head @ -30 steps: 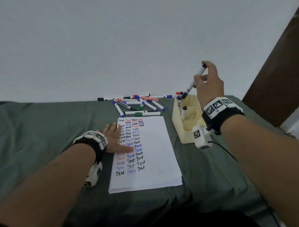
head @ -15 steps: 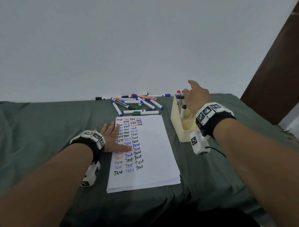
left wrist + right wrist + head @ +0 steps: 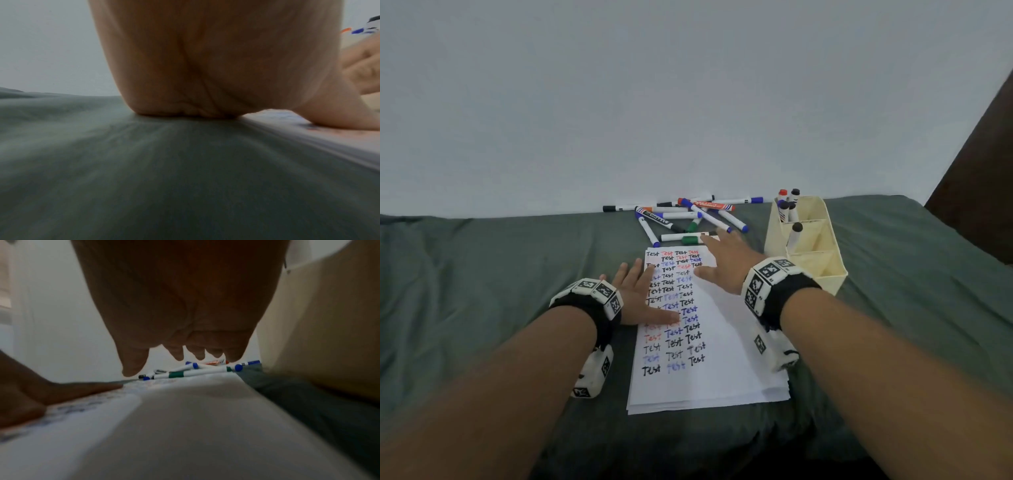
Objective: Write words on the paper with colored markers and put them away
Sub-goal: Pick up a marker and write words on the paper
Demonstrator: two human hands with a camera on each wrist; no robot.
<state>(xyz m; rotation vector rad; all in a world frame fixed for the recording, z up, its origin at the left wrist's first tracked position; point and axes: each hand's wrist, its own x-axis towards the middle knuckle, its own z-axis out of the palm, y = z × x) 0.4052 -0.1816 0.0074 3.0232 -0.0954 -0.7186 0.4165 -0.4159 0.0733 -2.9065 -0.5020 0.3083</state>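
A stack of white paper [image 3: 726, 349] covered with rows of "Test" in black, red and blue lies on the green cloth. My left hand [image 3: 640, 294] rests flat on its left edge, fingers straight, thumb on the writing. My right hand [image 3: 722, 260] hovers open and empty above the paper's top, fingers stretched toward a green-capped marker [image 3: 688, 238]. Beyond it lies a loose pile of markers [image 3: 688, 214]. In the right wrist view the spread fingertips [image 3: 179, 353] hang over the green marker [image 3: 176, 374]. A cream holder [image 3: 822, 260] at the right holds several markers [image 3: 789, 209].
The green cloth [image 3: 500, 274] covers the whole surface up to a pale wall [image 3: 688, 102]. A dark brown panel [image 3: 979, 205] stands at the far right. The holder's nearest compartment looks unfilled.
My right hand put the black marker into the holder, let go, then swung left and down over the paper's top toward the green marker. The left hand stayed put.
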